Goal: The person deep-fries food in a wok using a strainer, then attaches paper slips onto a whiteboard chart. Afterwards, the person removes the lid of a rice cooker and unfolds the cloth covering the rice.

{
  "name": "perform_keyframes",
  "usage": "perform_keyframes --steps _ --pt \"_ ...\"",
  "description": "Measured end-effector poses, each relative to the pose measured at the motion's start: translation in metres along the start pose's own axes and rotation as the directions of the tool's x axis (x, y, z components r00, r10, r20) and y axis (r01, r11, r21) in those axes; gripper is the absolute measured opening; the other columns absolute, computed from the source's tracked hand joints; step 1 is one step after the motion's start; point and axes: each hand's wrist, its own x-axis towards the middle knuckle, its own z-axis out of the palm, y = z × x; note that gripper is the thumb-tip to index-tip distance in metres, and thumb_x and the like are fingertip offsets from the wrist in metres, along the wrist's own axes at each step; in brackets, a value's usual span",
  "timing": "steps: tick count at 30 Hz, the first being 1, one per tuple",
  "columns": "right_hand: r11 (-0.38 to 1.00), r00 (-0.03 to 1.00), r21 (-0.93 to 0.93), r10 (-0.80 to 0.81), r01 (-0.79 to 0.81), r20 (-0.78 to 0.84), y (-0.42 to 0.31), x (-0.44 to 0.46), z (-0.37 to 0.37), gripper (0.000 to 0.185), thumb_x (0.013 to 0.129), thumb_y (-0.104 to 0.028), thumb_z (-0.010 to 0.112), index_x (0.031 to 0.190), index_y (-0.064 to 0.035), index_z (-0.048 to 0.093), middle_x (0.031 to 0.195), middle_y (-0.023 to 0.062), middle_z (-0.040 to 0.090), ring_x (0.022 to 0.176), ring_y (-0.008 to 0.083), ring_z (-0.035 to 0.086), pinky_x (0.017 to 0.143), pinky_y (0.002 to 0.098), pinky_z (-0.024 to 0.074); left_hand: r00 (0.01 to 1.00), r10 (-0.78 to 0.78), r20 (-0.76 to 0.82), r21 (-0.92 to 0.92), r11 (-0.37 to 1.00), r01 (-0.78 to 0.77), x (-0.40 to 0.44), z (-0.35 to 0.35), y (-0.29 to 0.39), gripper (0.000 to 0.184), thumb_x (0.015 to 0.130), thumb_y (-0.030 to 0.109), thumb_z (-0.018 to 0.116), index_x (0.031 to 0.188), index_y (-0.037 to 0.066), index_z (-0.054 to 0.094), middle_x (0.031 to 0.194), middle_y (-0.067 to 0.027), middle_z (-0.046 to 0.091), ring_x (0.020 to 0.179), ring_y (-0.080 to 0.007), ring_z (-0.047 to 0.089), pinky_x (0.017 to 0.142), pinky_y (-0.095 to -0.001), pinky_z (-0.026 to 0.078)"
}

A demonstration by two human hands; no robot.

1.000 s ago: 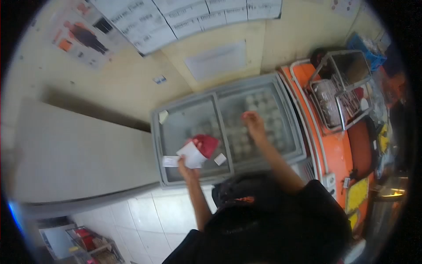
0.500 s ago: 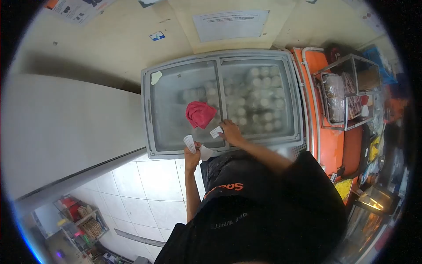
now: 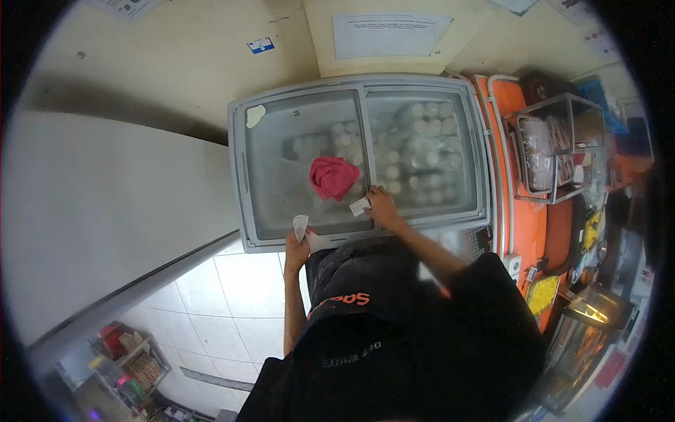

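Observation:
My left hand (image 3: 297, 253) is closed on a white paper slip (image 3: 300, 227) with faint printed lines, at the front edge of a chest freezer (image 3: 247, 243). Another pale piece of paper (image 3: 318, 242) shows just right of these fingers. At the middle frame bar of the glass lids, my right hand (image 3: 382, 207) pinches a small white printed slip (image 3: 359, 206). A crumpled red cloth (image 3: 334, 177) lies on the left lid, beyond both hands. Through the frosted glass, several round pale tops (image 3: 430, 158) are visible, blurred.
A large white surface (image 3: 126, 204) borders the freezer on the left. To the right stand an orange counter (image 3: 503, 169) and a metal-framed case (image 3: 559, 148) with plastic-wrapped packs. A printed notice (image 3: 390, 35) hangs on the wall. White floor tiles (image 3: 232, 288) lie below left.
My left hand has shifted slightly left, and my right hand slightly right along with its slip, so they are farther apart. The camera view has turned a little.

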Motion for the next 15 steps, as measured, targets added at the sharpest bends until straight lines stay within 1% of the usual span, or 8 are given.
perform_keyframes --steps 6,9,10,11,12,13,14,15 --pt "0.904 0.917 0.158 0.384 -0.397 0.104 -0.024 -0.001 0.007 0.023 0.070 -0.010 0.072 0.091 -0.0013 0.067 0.097 0.0185 0.062 0.098 0.0362 0.059 0.085 0.0460 0.0477 0.996 0.070 0.057 0.008 0.997 -0.071 0.020 -0.043 0.014 0.022 0.080 -0.010 0.043 0.090 0.000 0.059 0.084 -0.0141 0.065 0.082 -0.0258 0.064 0.075 -0.0348 0.049" --pt "0.865 0.911 0.305 0.413 -0.398 0.018 -0.024 -0.006 0.026 0.028 0.071 -0.008 0.070 0.097 -0.0027 0.065 0.088 0.0191 0.063 0.086 0.0374 0.062 0.079 0.0473 0.0484 0.992 -0.026 0.124 0.144 0.990 0.008 0.035 -0.060 0.020 0.011 0.086 -0.001 0.052 0.092 -0.002 0.061 0.082 -0.0184 0.066 0.081 -0.0295 0.065 0.071 -0.0367 0.049" --pt "0.897 0.933 0.348 0.336 -0.274 -0.132 -0.031 -0.013 0.021 0.035 0.069 -0.008 0.070 0.103 -0.0029 0.062 0.090 0.0190 0.064 0.085 0.0386 0.061 0.074 0.0471 0.0486 0.993 0.111 0.046 0.336 0.934 -0.120 0.034 -0.062 0.009 0.018 0.088 0.013 0.060 0.097 -0.002 0.063 0.082 -0.0226 0.066 0.082 -0.0358 0.066 0.069 -0.0401 0.048" --pt "0.866 0.914 0.382 0.390 -0.323 -0.113 -0.040 -0.006 0.005 0.039 0.069 -0.007 0.071 0.106 -0.0020 0.059 0.092 0.0174 0.063 0.087 0.0367 0.061 0.074 0.0437 0.0487 0.989 0.026 0.144 0.427 0.900 -0.086 0.049 -0.068 -0.036 0.027 0.087 0.021 0.063 0.104 -0.001 0.064 0.086 -0.0250 0.066 0.086 -0.0414 0.064 0.070 -0.0448 0.049" --pt "0.871 0.901 0.472 0.308 -0.138 -0.306 -0.041 -0.001 -0.006 0.040 0.068 -0.007 0.074 0.104 -0.0013 0.059 0.088 0.0138 0.061 0.086 0.0306 0.062 0.075 0.0395 0.0489 0.998 -0.004 0.062 0.514 0.858 -0.028 0.053 -0.070 -0.039 0.031 0.087 0.022 0.064 0.109 0.001 0.064 0.091 -0.0243 0.066 0.092 -0.0426 0.063 0.076 -0.0472 0.049" --pt "0.684 0.865 0.691 0.472 -0.236 -0.172 -0.029 0.013 -0.009 0.039 0.069 -0.006 0.077 0.105 -0.0027 0.061 0.084 0.0086 0.063 0.082 0.0208 0.063 0.074 0.0342 0.0500 0.992 -0.038 0.122 0.418 0.908 -0.016 0.065 -0.074 -0.056 0.032 0.087 0.021 0.062 0.112 0.002 0.063 0.097 -0.0243 0.066 0.098 -0.0424 0.062 0.083 -0.0475 0.048" --pt "0.643 0.824 0.744 0.512 -0.182 -0.241 -0.028 0.040 -0.050 0.038 0.071 -0.004 0.078 0.105 -0.0025 0.061 0.086 0.0066 0.064 0.082 0.0171 0.063 0.074 0.0326 0.0511 0.967 0.163 0.195 0.354 0.908 -0.225 0.082 -0.080 -0.094 0.032 0.088 0.021 0.061 0.113 0.002 0.063 0.099 -0.0244 0.066 0.101 -0.0425 0.062 0.087 -0.0471 0.047" --pt "0.587 0.780 0.799 0.557 -0.129 -0.284 -0.047 0.050 -0.095 0.037 0.072 -0.003 0.078 0.105 -0.0023 0.062 0.087 0.0047 0.066 0.082 0.0135 0.064 0.074 0.0309 0.0521 0.929 0.251 0.271 0.265 0.908 -0.323 0.083 -0.086 -0.041 0.031 0.088 0.021 0.059 0.112 0.001 0.063 0.100 -0.0257 0.066 0.101 -0.0434 0.061 0.086 -0.0473 0.047"
